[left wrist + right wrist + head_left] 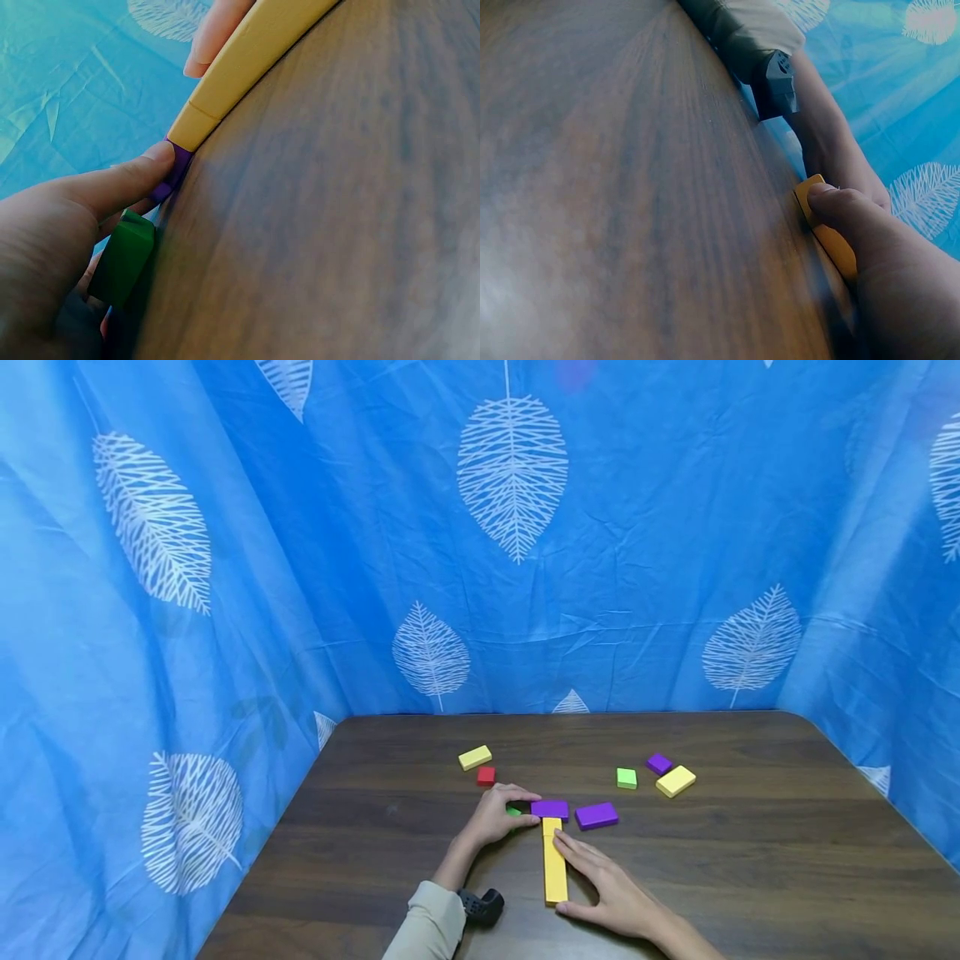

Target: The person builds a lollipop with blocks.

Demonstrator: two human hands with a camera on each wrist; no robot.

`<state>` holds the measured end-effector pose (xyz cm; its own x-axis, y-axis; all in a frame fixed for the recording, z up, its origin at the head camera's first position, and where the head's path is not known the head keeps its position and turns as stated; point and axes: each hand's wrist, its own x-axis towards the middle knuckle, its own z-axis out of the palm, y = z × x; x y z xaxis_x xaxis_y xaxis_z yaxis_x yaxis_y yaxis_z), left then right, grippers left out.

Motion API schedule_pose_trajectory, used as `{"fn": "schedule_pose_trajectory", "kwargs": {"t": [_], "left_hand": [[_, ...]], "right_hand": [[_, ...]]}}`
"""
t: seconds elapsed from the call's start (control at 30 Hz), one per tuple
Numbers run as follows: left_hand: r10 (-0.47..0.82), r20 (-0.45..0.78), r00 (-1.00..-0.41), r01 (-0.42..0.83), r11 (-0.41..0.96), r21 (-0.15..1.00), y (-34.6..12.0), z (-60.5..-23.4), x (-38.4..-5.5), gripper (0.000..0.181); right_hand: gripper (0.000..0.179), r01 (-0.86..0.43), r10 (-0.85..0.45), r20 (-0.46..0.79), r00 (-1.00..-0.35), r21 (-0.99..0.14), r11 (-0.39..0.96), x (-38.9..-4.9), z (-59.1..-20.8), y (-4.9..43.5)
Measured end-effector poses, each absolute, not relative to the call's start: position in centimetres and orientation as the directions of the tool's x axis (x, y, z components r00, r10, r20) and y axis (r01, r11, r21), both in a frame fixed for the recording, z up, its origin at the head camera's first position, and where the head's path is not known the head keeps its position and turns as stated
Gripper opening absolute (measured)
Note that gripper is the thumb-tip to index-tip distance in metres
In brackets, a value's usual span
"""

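Note:
At the middle of the table my left hand [497, 814] pinches a purple block [550, 809] at its left end, thumb on the near side and a finger on the far side. A green block [121, 259] is partly hidden under that palm. Against the purple block's near face runs a yellow strip, a short yellow block [552, 827] end to end with a long yellow block [555, 872]. My right hand [611, 893] holds the long one from the right, thumb at its near end and fingertips by the seam. Together the purple and yellow pieces form a T.
Just right of the T lies another purple block [597, 816]. Farther back are a pale yellow block [476, 757] and a red block [486, 776] on the left. Behind on the right sit a green block [626, 778], a small purple block [659, 764] and a yellow block [676, 782].

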<state>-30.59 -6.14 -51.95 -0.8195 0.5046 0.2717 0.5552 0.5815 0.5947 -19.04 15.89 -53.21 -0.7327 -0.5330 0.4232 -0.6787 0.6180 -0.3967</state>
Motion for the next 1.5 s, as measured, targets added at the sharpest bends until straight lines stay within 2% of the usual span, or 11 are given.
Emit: {"fn": "schedule_pose_trajectory", "kwargs": {"t": [0.37, 0.9, 1.5], "left_hand": [[0.528, 0.308, -0.791, 0.597, 0.555, 0.579, -6.17, -51.94, -30.60, 0.033], [0.517, 0.276, -0.810, 0.565, 0.567, 0.599, -6.14, -51.94, -30.54, 0.034], [0.523, 0.284, -0.804, 0.576, 0.563, 0.592, -6.22, -52.02, -30.61, 0.035]], "right_hand": [[0.078, -0.696, -0.546, 0.439, -0.714, -0.362, 0.620, -19.08, -53.31, 15.91], [0.076, -0.682, -0.548, 0.409, -0.730, -0.368, 0.633, -18.97, -53.14, 15.94], [0.077, -0.656, -0.541, 0.371, -0.755, -0.400, 0.640, -18.91, -52.98, 15.92]]}}
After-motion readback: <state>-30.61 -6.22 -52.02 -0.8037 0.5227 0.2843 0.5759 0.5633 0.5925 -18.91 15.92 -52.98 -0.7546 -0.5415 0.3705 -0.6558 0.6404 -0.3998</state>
